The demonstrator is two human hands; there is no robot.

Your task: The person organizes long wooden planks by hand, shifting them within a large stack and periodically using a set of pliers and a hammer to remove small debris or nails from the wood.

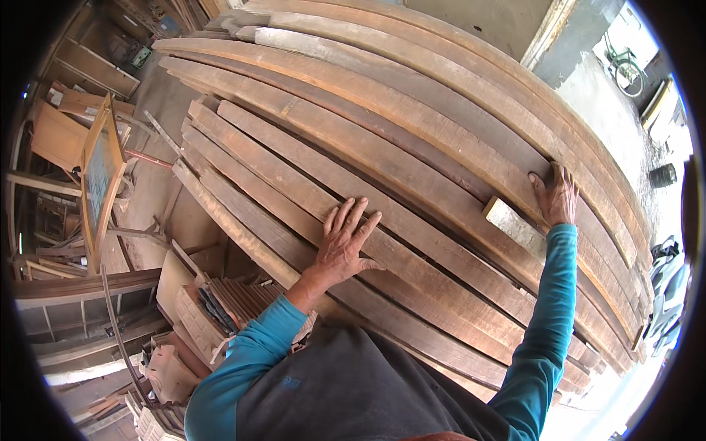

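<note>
Long brown wooden planks [412, 158] lie side by side in a wide stack before me. My left hand [342, 242] rests flat on the nearer planks, its fingers spread and holding nothing. Farther to the right, my right hand [557, 197] is on a plank farther back, thumb apart and fingers bent over the wood; the fingertips are partly hidden. A short wooden block [515, 226] with a pale, worn face lies across the planks just left of my right wrist.
At the left stand a wooden-framed panel [99, 180] and scattered boards. Below it, smaller wood pieces [239, 298] are piled near my left elbow. A black bucket [662, 176] and a bicycle [626, 72] are at the right, past a wall corner.
</note>
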